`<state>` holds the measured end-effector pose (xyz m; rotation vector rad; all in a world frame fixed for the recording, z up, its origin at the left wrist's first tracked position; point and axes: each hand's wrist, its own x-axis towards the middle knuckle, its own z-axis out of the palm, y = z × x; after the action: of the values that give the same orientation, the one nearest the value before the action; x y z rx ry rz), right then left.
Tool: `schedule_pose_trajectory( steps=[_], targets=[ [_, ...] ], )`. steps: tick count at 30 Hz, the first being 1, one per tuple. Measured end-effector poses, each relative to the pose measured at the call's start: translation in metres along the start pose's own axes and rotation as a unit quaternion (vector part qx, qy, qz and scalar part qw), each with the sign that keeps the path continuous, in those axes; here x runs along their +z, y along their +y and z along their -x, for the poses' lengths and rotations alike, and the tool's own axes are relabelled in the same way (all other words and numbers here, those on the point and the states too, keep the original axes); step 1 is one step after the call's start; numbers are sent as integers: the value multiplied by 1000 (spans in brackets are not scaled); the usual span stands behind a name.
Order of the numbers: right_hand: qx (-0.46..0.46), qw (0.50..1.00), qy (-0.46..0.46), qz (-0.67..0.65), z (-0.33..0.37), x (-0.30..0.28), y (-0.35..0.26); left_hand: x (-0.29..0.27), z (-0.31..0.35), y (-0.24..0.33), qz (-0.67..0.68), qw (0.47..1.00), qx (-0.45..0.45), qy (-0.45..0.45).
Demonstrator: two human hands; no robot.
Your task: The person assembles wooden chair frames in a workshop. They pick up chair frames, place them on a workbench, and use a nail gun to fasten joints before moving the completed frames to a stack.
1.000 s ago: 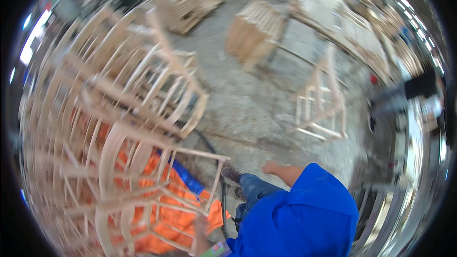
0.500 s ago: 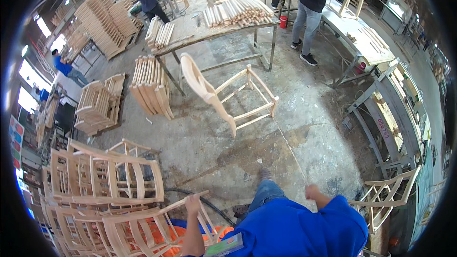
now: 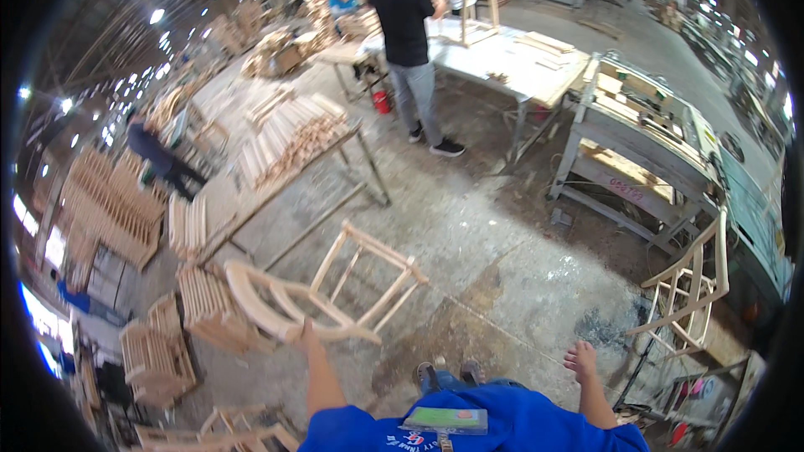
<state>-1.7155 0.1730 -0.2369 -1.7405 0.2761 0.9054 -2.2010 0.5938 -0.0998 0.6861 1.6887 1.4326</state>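
A pale, unfinished wooden chair frame (image 3: 244, 286) stands on the concrete floor just ahead of me, to the left. It has a curved back and an open seat with no panel. My left hand (image 3: 308, 334) is closed around the side of the frame where the back meets the seat; the fingers are partly hidden. Out to the right, my right hand (image 3: 580, 359) hangs over the floor with its fingers apart, holding nothing. Another chair frame (image 3: 697, 272) stands beyond it near the right edge.
Left of the chair is a table (image 3: 219, 226) piled with wooden sticks (image 3: 289, 138). Stacked chair parts (image 3: 219, 310) stand below it. A long white table (image 3: 494, 59) lies ahead, with a person (image 3: 404, 25) in black beside it. A grey workbench (image 3: 615, 159) stands right; more chair frames (image 3: 222, 434) are lower left.
My view has turned right. My left hand has let go of a chair frame in the lower-left group and now grips the standing one. My right hand's fingers have spread.
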Motion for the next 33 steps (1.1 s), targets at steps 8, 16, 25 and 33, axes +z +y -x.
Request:
schedule_pose_trajectory(
  steps=[8, 16, 25, 33],
  targets=[
    [205, 965, 163, 22, 28, -9, 58, 32, -54, -35, 1, 996, 31, 82],
    [97, 933, -154, 311, 28, 127, 29, 94, -140, 18, -83, 991, 102, 33],
    [-100, 980, 115, 128, 62, 99, -27, 286, -96, 93, -246, 929, 269, -63],
    [26, 984, 158, -77, 76, 52, 10, 371, 45, 119, -146, 885, 267, -353]
  ],
)
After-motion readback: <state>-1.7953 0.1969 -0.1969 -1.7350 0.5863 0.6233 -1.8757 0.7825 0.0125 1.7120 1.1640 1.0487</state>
